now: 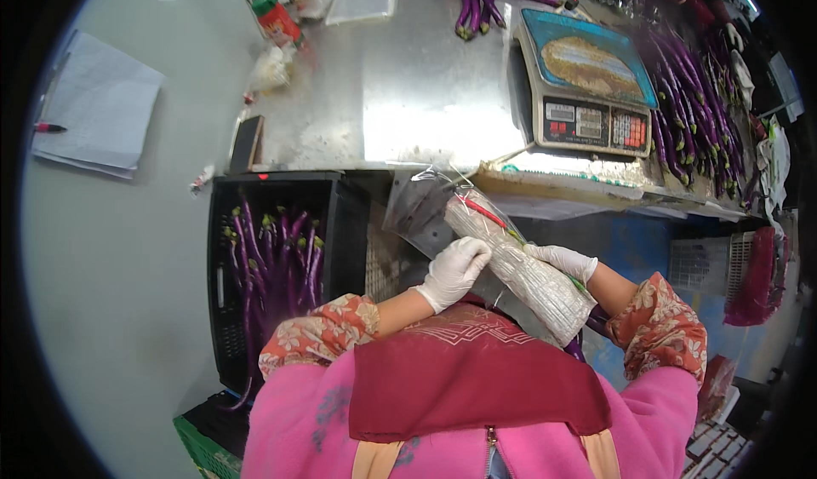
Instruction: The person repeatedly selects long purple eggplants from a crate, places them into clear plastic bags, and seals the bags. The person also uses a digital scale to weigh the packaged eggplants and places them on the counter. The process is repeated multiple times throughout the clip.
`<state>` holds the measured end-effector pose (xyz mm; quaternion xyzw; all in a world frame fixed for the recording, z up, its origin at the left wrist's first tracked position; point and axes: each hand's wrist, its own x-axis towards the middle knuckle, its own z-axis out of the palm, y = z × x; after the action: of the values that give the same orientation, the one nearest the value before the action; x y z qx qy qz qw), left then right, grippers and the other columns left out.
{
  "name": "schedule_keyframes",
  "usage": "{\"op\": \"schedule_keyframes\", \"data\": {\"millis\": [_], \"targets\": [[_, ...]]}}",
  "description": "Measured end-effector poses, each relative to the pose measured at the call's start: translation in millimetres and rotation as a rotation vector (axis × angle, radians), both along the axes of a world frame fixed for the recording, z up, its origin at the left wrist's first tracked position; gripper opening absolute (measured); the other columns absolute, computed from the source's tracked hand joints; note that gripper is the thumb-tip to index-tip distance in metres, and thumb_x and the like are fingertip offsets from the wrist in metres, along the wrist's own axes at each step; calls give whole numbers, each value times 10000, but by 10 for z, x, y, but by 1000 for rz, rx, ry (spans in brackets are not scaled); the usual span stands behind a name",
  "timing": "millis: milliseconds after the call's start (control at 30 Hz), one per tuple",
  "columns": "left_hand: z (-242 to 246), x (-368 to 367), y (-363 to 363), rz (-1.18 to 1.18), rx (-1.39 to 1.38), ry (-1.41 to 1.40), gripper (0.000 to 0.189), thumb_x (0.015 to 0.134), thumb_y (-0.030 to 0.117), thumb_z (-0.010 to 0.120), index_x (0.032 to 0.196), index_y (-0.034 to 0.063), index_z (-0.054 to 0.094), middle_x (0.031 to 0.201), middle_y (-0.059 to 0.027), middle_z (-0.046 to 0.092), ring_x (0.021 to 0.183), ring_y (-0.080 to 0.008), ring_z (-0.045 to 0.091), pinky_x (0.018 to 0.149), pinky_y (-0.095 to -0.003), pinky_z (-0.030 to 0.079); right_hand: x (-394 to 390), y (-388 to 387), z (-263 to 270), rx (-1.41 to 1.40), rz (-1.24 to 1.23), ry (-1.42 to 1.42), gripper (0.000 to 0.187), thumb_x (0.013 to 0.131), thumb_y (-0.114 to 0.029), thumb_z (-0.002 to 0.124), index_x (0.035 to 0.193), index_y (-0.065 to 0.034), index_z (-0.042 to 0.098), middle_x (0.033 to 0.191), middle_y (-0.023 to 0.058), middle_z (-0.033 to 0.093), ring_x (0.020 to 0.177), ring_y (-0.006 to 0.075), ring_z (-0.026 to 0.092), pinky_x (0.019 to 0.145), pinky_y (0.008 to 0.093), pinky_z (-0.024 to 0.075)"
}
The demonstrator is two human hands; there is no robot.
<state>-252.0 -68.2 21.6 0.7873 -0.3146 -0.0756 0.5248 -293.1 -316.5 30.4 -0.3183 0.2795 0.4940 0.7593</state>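
My left hand, in a white glove, has its fingers curled at the near edge of a clear plastic bag. Whether it pinches the film cannot be told. A long roll-shaped bundle in crinkled silvery wrapping lies slantwise before my body, a red chili pepper along its upper part and something green beside it. My right hand, gloved too, holds the bundle's right side. Long purple eggplants show partly beneath the bundle's lower end.
A black crate of long eggplants stands at left. On the metal table are a digital scale, a red shaker bottle with green cap, and more eggplants at right. A co-worker's gloved hand shows top right.
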Motion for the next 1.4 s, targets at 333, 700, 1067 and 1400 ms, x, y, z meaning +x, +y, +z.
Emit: {"op": "schedule_keyframes", "data": {"millis": [333, 700, 1067, 1400], "targets": [[-908, -576, -599, -550, -6, 1069, 158, 931, 221, 557, 858, 82, 557, 753, 3, 550, 727, -103, 523, 668, -278, 437, -1197, -215, -484, -59, -165, 588, 378, 947, -336, 536, 1165, -33, 598, 1040, 140, 683, 836, 256, 685, 763, 386, 566], [-1312, -584, -643, -203, -63, 1003, 150, 923, 179, 531, 892, 38, 569, 820, -30, 547, 772, -129, 499, 731, -287, 432, -977, -183, -580, -219, -55, 546, 423, 876, -353, 651, 1182, -68, 590, 1114, 107, 660, 983, 226, 642, 888, 396, 501], [-1001, -269, -663, -208, 29, 762, 194, 928, 194, 520, 903, 4, 550, 846, -140, 577, 814, -209, 542, 772, -340, 440, -426, -83, -423, -235, -67, 374, 490, 890, -389, 633, 1244, -59, 555, 1166, 102, 638, 1029, 235, 618, 931, 396, 478], [-991, -81, -515, -104, -253, 1073, 126, 940, 194, 533, 893, 83, 569, 753, 26, 493, 689, -62, 433, 640, -228, 386, -372, -71, -342, -146, -150, 160, 456, 966, -373, 511, 1314, -78, 502, 1214, 81, 595, 1070, 184, 565, 948, 330, 455]]}}
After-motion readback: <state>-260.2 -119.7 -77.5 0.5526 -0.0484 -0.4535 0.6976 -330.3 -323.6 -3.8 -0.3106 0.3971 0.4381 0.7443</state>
